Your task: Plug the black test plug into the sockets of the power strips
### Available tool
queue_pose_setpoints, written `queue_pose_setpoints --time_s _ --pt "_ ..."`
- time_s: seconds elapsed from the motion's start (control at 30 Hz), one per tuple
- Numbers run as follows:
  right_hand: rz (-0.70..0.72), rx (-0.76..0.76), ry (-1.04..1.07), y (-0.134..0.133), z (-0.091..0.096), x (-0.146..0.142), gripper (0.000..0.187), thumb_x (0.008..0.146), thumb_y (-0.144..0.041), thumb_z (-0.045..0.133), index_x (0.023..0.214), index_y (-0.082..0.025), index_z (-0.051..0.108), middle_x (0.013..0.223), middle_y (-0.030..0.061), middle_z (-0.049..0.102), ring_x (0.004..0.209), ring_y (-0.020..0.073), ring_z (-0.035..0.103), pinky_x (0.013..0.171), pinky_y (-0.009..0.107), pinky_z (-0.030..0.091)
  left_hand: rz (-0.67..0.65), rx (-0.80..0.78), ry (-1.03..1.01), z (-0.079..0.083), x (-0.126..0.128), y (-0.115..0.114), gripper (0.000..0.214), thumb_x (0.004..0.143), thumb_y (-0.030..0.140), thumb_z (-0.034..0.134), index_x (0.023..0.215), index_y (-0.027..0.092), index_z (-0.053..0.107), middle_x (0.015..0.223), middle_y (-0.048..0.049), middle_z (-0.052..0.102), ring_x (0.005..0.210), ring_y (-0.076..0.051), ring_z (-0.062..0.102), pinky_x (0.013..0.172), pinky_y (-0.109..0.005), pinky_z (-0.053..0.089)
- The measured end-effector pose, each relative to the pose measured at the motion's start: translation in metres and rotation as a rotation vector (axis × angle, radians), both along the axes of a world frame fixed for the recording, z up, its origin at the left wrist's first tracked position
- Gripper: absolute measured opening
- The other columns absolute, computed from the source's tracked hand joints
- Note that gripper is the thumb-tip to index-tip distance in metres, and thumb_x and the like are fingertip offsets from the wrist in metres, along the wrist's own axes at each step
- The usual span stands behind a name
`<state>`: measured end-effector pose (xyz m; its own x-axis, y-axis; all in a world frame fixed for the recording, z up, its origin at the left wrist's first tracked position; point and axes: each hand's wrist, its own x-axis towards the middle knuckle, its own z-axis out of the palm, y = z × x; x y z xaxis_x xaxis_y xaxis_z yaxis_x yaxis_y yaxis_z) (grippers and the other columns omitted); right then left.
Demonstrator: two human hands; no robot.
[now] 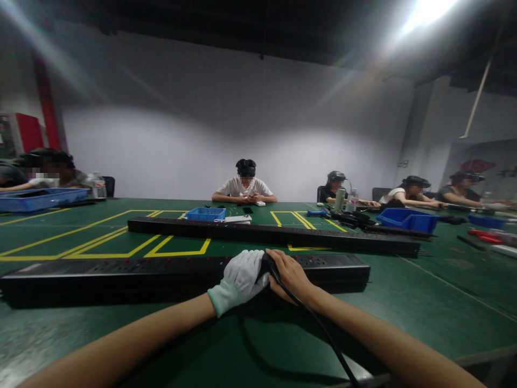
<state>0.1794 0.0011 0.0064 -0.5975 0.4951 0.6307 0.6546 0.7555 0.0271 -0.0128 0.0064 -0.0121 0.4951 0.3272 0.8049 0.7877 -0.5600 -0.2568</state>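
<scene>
A long black power strip (pixel 161 275) with red buttons and sockets along its top lies across the table before me. My left hand (pixel 242 275), in a white glove with a green cuff, is closed at the dark end of a black cable (pixel 315 312). My right hand (pixel 291 275), bare, curls round the same end from the other side. Both hands are in front of and partly over the strip. The cable end looks like a plug, but fingers hide most of it. From there the cable hangs down to the table's near edge.
Behind lies a second long black power strip (pixel 274 235). Farther back are a small blue basket (pixel 205 214), a white phone (pixel 238 219) and a blue bin (pixel 407 220). Another blue tray (pixel 40 199) stands at left. Yellow lines mark the green table (pixel 444 302). Several people sit around it.
</scene>
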Motion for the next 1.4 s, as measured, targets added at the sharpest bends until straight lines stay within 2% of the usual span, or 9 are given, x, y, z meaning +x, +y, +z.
queue_pose_setpoints --time_s 0.63,1.2,1.4 --pt "-0.035 0.032 0.006 0.0025 -0.0041 -0.0022 0.062 0.076 -0.018 0.053 0.133 -0.013 0.03 0.125 0.0144 0.047 0.111 0.0251 0.05 0.093 0.039 0.044 -0.017 -0.047 0.011 0.0044 0.0002 -0.0013 0.038 0.083 0.035 0.046 0.114 0.014 0.051 0.098 -0.013 0.062 0.096 -0.026 0.058 0.082 -0.042 0.049" --pt "-0.009 0.012 0.022 0.0004 -0.0007 -0.0018 0.061 0.076 -0.02 0.053 0.133 -0.015 0.031 0.124 0.0133 0.048 0.11 0.0249 0.051 0.093 0.039 0.045 -0.043 0.0 -0.017 0.0067 0.002 -0.0046 0.034 0.081 0.033 0.047 0.109 0.014 0.052 0.094 -0.0127 0.063 0.095 -0.027 0.059 0.081 -0.041 0.049" --pt "-0.012 -0.003 0.001 -0.0019 0.0016 -0.0018 0.061 0.076 -0.02 0.053 0.132 -0.012 0.032 0.126 0.0144 0.047 0.109 0.0241 0.051 0.095 0.038 0.044 -0.038 -0.008 -0.015 0.0077 0.0022 -0.0047 0.032 0.081 0.032 0.046 0.107 0.015 0.053 0.095 -0.0125 0.062 0.094 -0.026 0.059 0.08 -0.041 0.049"
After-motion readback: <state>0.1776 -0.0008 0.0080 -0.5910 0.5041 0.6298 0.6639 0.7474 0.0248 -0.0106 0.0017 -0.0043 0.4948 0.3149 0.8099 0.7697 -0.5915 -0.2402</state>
